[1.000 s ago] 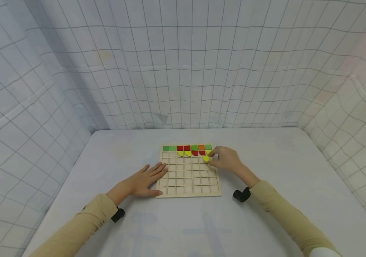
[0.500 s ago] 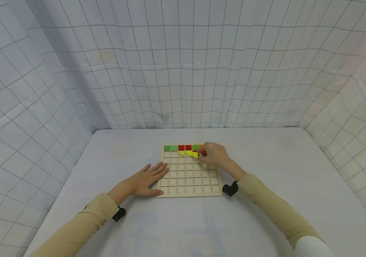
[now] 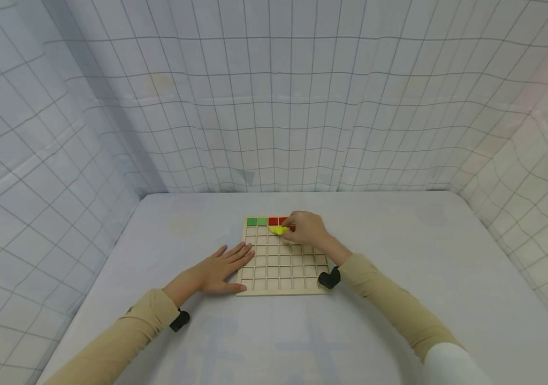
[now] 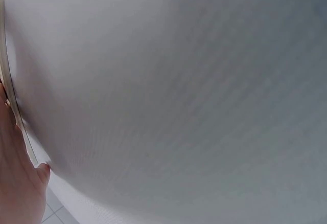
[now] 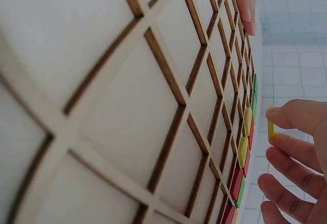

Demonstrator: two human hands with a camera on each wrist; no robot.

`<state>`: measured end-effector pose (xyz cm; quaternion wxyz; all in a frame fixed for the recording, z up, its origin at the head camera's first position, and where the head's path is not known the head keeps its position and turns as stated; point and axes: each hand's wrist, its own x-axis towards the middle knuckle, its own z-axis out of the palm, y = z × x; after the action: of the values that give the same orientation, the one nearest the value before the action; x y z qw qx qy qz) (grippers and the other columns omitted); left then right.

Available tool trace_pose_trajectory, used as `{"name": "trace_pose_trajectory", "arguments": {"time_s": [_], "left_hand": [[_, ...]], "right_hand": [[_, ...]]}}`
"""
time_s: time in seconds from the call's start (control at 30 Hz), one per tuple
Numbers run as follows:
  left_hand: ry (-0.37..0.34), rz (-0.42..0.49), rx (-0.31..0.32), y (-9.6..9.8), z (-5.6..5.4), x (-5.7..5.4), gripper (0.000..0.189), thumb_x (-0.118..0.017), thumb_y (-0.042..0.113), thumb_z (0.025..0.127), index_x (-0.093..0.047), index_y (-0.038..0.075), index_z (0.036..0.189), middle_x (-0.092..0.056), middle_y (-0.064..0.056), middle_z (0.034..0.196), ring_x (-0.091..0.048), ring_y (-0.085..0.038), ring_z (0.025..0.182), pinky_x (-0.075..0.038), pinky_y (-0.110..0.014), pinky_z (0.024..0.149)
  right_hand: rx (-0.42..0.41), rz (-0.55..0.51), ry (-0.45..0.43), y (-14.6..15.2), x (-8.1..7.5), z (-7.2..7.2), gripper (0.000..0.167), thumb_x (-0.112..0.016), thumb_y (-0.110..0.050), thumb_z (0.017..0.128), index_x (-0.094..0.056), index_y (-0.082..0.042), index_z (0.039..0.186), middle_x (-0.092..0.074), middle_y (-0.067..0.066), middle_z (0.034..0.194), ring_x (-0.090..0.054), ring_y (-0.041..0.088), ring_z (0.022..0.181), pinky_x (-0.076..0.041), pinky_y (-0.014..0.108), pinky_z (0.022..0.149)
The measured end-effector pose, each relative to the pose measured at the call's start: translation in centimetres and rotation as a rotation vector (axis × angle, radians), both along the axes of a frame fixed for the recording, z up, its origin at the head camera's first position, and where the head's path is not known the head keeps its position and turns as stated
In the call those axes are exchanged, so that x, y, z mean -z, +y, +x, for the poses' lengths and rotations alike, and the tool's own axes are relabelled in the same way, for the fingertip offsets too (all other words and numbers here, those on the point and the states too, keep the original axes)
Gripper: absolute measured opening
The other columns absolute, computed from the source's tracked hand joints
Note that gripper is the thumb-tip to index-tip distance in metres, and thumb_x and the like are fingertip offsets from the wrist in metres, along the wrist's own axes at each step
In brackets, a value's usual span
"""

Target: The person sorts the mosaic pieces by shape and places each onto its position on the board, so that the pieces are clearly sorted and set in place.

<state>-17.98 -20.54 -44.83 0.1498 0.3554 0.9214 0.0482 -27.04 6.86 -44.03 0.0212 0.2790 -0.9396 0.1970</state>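
Note:
A wooden grid board (image 3: 274, 272) lies on the table, its far row filled with green, red and other coloured square tiles. My right hand (image 3: 307, 230) is over the upper part of the board and pinches a yellow quarter-circle tile (image 3: 279, 230) between thumb and forefinger. In the right wrist view this yellow tile (image 5: 271, 121) shows edge-on, raised off the board, with the other fingers loosely bent below. My left hand (image 3: 221, 269) lies flat with spread fingers, its fingertips on the board's left edge. Part of the left hand (image 4: 20, 178) shows at the left of the left wrist view.
Yellow and red rounded tiles (image 5: 236, 182) sit in the second row, partly behind the right hand in the head view. The white table (image 3: 399, 230) reaches out on both sides. White grid-lined curtains (image 3: 274, 107) stand at the back and sides.
My right hand has moved left along the second row, from the board's right edge toward its middle, carrying the yellow quarter-circle tile. My left hand has stayed in place.

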Motion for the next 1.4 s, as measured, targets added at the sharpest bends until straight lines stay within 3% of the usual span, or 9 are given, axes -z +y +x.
{"name": "trace_pose_trajectory", "arguments": {"time_s": [0.17, 0.33, 0.57, 0.8, 1.4], "left_hand": [[-0.005, 0.002, -0.005, 0.1, 0.1, -0.1, 0.085, -0.049, 0.058, 0.093, -0.015, 0.011, 0.156, -0.009, -0.012, 0.163, -0.009, -0.031, 0.15, -0.011, -0.061, 0.117], [-0.004, 0.006, -0.005, 0.1, 0.1, -0.1, 0.085, -0.049, 0.058, 0.093, -0.014, 0.012, 0.156, -0.008, -0.011, 0.163, -0.008, -0.031, 0.15, -0.011, -0.06, 0.117], [-0.001, 0.003, -0.002, 0.0, 0.1, 0.2, 0.086, -0.048, 0.06, 0.093, -0.013, 0.012, 0.156, -0.008, -0.011, 0.163, -0.008, -0.03, 0.151, -0.011, -0.06, 0.117], [0.011, 0.024, 0.006, 0.0, 0.1, 0.0, 0.086, -0.051, 0.057, 0.093, -0.015, 0.01, 0.155, -0.01, -0.012, 0.162, -0.009, -0.032, 0.15, -0.012, -0.061, 0.116], [0.013, 0.013, 0.008, -0.1, -0.1, 0.4, 0.087, -0.048, 0.06, 0.092, -0.014, 0.011, 0.156, -0.009, -0.011, 0.163, -0.009, -0.031, 0.15, -0.012, -0.061, 0.116]], "right_hand": [[-0.01, 0.025, 0.003, -1.2, 0.1, -0.2, 0.025, -0.072, -0.031, 0.084, -0.077, -0.015, 0.102, -0.071, -0.001, 0.094, -0.061, 0.011, 0.072, -0.041, 0.018, 0.051], [-0.026, 0.022, 0.006, -2.2, 0.2, -0.5, 0.025, -0.072, -0.031, 0.084, -0.076, -0.015, 0.103, -0.071, -0.001, 0.096, -0.065, 0.013, 0.082, -0.051, 0.025, 0.062], [-0.033, 0.073, -0.016, -3.6, 0.4, -0.9, 0.027, -0.069, -0.035, 0.087, -0.075, -0.017, 0.107, -0.071, -0.001, 0.102, -0.065, 0.013, 0.084, -0.052, 0.026, 0.065], [-0.025, 0.056, -0.035, -4.7, 0.4, -1.2, 0.027, -0.07, -0.032, 0.085, -0.076, -0.015, 0.105, -0.072, 0.001, 0.103, -0.068, 0.017, 0.091, -0.056, 0.032, 0.072], [-0.007, 0.086, -0.032, -4.6, 0.6, -1.2, 0.027, -0.069, -0.032, 0.086, -0.076, -0.016, 0.107, -0.072, 0.001, 0.104, -0.067, 0.015, 0.089, -0.052, 0.028, 0.064]]}}
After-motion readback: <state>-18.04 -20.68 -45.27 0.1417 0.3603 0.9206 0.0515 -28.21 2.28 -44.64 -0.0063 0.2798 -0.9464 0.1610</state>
